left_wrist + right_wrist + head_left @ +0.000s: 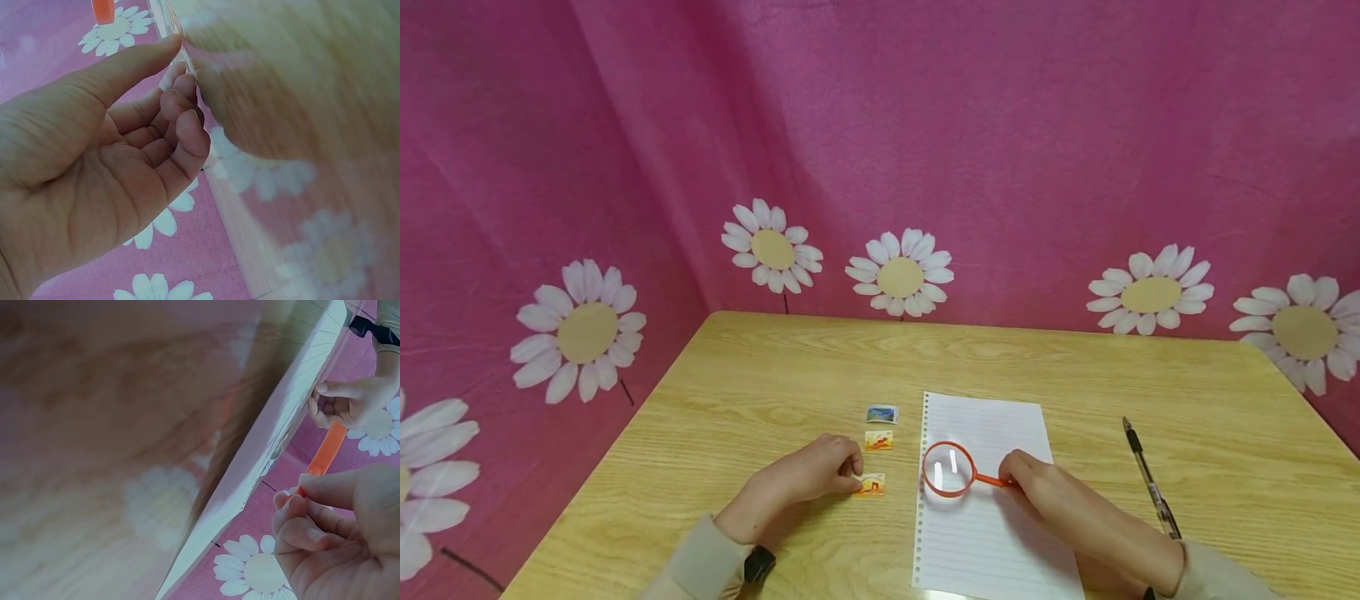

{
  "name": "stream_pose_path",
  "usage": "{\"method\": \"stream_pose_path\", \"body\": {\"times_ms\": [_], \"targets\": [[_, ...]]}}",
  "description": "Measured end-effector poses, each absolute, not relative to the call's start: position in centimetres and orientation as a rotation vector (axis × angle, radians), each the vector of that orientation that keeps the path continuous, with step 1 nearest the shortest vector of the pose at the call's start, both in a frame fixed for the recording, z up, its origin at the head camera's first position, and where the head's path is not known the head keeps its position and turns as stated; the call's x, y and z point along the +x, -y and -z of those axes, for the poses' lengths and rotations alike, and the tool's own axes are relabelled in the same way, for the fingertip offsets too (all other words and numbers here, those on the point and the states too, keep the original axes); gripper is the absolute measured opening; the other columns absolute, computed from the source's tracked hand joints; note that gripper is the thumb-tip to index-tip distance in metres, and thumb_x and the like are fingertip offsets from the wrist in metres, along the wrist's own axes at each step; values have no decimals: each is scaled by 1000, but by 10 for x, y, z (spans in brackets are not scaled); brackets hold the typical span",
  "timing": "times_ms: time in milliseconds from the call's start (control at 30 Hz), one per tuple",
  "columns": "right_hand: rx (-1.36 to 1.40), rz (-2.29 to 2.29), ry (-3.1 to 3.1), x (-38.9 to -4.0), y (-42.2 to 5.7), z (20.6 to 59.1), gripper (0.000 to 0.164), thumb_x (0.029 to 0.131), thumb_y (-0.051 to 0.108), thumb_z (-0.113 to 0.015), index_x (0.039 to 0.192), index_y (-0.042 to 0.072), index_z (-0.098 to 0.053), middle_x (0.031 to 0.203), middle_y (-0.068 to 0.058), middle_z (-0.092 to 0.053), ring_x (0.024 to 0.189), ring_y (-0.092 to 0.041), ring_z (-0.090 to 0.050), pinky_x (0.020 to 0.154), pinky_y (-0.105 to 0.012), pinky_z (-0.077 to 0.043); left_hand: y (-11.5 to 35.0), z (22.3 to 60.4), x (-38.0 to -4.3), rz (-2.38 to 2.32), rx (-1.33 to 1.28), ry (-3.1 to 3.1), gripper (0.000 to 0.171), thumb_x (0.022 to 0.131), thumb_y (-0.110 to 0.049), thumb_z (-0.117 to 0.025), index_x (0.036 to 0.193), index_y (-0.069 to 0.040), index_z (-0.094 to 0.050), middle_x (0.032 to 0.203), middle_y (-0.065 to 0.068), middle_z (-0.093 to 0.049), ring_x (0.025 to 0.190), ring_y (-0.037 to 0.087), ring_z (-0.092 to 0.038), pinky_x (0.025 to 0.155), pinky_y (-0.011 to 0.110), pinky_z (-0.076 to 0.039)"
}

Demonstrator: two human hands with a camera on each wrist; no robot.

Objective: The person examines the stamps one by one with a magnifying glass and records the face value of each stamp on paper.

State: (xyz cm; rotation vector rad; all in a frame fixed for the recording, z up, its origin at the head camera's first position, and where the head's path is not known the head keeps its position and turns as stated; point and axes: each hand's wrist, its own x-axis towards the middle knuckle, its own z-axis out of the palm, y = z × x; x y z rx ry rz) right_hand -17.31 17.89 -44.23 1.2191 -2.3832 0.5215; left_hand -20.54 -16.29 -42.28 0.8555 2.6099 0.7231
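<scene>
My right hand (1048,492) pinches the handle of an orange-rimmed magnifying glass (1002,481) between thumb and fingers. Its round lens lies over the left part of a lined sheet of paper (1000,550). In the right wrist view the orange handle (326,450) rises from the fingertips. My left hand (812,475) has thumb and forefinger at the left edge of a yellow-orange stamp (872,485), pinching it at the table. The left wrist view shows the hand's (119,150) other fingers curled inward. Above that stamp lie a second yellow-orange stamp (878,440) and a blue one (882,414), in a column.
A black pen with a clear barrel (1150,483) lies right of the paper, its tip pointing away from me. The wooden table (760,375) ends at a pink curtain (1000,150) printed with daisies, which stands behind it and on the left.
</scene>
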Motion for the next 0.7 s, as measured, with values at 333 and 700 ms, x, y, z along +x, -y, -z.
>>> {"method": "stream_pose_path", "body": {"times_ms": [333, 700], "targets": [[1213, -477, 2411, -172, -175, 441, 30, 75, -7, -74, 91, 9, -55, 83, 6, -58, 72, -1, -56, 59, -11, -44, 163, 422, -205, -732, 844, -2611, 11, 89, -10, -70, 87, -5, -61, 75, -3, -51, 67, 5, -42, 64, 20, -38], [1220, -461, 2398, -172, -169, 440, 24, 79, -2, -73, 91, 10, -56, 82, 7, -59, 70, 0, -55, 60, -11, -44, 162, 423, -205, -718, 851, -2620, 10, 88, -9, -71, 87, -6, -61, 75, -2, -53, 66, 4, -41, 64, 20, -39]]}}
